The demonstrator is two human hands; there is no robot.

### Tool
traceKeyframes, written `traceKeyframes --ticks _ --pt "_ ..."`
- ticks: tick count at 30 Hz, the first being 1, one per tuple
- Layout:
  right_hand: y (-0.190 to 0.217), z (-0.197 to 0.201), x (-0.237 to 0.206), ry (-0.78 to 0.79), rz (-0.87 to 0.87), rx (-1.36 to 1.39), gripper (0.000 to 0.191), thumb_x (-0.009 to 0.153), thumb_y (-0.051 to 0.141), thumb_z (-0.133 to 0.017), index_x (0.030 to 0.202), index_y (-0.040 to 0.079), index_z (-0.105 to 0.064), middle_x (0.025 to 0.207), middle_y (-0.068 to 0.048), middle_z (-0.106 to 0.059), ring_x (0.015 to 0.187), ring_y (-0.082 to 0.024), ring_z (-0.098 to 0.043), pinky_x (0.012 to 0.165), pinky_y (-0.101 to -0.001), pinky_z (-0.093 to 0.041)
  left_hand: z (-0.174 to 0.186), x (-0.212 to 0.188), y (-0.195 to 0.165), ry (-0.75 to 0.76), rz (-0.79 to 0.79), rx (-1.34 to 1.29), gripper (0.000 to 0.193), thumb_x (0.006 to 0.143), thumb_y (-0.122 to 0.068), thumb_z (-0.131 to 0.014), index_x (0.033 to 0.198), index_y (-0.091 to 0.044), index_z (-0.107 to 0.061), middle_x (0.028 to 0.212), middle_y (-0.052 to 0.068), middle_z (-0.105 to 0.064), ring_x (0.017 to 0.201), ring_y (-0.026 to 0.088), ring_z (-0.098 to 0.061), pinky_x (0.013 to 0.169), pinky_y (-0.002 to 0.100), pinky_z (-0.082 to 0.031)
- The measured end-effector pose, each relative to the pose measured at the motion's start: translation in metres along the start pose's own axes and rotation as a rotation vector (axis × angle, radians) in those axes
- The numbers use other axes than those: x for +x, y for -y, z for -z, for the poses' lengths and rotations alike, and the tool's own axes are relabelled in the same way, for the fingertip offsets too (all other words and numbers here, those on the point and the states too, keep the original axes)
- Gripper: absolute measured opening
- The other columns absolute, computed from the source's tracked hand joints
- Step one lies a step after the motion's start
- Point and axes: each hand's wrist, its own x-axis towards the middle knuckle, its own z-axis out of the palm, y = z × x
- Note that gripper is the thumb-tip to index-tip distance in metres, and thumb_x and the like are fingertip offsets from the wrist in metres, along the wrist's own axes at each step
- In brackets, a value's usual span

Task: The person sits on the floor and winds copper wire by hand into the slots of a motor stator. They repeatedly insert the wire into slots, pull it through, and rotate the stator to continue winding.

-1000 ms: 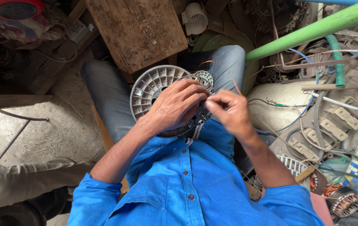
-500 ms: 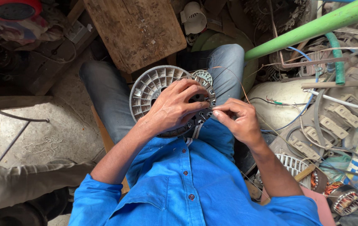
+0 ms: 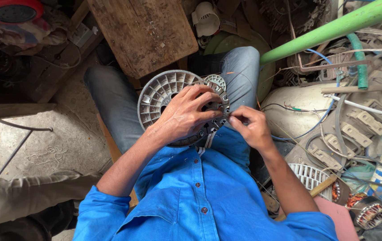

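- Our left hand (image 3: 186, 117) lies across the round grey motor housing (image 3: 164, 96), fingers (image 3: 206, 96) spread and curled over the toothed stator ring (image 3: 217, 114) at its right side, pressing it down.
- Our right hand (image 3: 251, 127) sits just beside the ring; its fingers are pinched together at the ring's edge, on something too fine for us to make out, perhaps the thin copper wire (image 3: 240, 76) that runs up from there.
- The housing rests on our lap, on the blue jeans (image 3: 115, 100), just above the blue shirt (image 3: 195, 196).
- Beyond our knees stands a worn wooden worktop (image 3: 144, 33), its surface scratched.
- To our right lies a heap of parts: a cream rounded casing (image 3: 296, 109), a green pipe (image 3: 334, 27) slanting overhead, cables, and grey brackets.
- Lower right we see a white ribbed fan cover (image 3: 309, 176) and two wound copper stators (image 3: 369, 212) on the floor.
- At the left edge, another person's beige sleeve (image 3: 26, 196) crosses the concrete floor (image 3: 43, 138).
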Motion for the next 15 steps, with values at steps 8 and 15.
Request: traceKeyframes --ticks 8,15 --pt "-0.015 -0.023 0.035 0.137 -0.272 0.358 0.022 0.093 -0.005 -0.066 0.112 0.001 -0.075 0.094 0.0 -0.07 0.081 -0.004 -0.059 0.068 -0.0217 -0.048 -0.001 -0.002 0.001 -0.004 0.002 -0.012 0.045 0.068 -0.01 -0.079 0.112 -0.017 -0.074 0.131 0.005 -0.06 0.132 0.029 -0.051 0.109 0.045 -0.047" --pt "-0.005 -0.002 0.059 0.116 0.054 0.074 0.01 0.094 -0.003 -0.069 0.103 -0.002 -0.073 0.094 -0.001 -0.071 0.088 -0.009 -0.065 0.08 -0.025 -0.051 0.0 -0.001 0.001 -0.011 0.001 -0.002 0.047 0.068 -0.012 -0.08 0.114 -0.017 -0.073 0.131 0.006 -0.059 0.132 0.031 -0.05 0.106 0.047 -0.046"
